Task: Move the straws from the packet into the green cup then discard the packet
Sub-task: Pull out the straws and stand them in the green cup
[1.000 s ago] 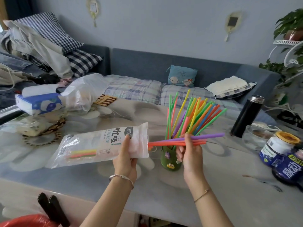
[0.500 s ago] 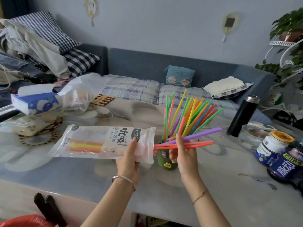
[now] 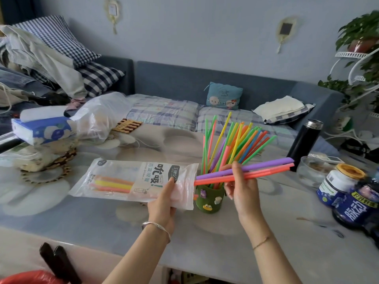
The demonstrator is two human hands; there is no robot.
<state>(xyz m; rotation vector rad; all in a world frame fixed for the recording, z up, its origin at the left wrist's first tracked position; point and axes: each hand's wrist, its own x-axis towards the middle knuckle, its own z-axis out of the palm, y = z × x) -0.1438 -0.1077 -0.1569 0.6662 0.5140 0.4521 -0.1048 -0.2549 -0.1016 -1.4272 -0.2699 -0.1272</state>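
Observation:
My left hand [image 3: 164, 198] grips the open end of the clear straw packet [image 3: 123, 179], held level above the table; a few yellow, orange and pink straws [image 3: 111, 184] lie inside it. My right hand [image 3: 239, 184] pinches a purple straw and two red ones [image 3: 266, 169], almost fully drawn out of the packet's mouth and pointing right. The green cup [image 3: 208, 198] with small stuck-on figures stands on the table between my hands, partly behind them. Several coloured straws [image 3: 229, 144] fan out of it.
A black flask [image 3: 304, 143], a glass bowl [image 3: 313, 171] and two blue jars [image 3: 338, 186] stand at the right. A tissue pack [image 3: 41, 130], a plastic bag [image 3: 100, 117] and a wooden trivet [image 3: 127, 126] sit at the left. A sofa runs behind the table.
My right hand has drawn the purple and red straws further right out of the packet. The packet has levelled out and risen slightly in my left hand.

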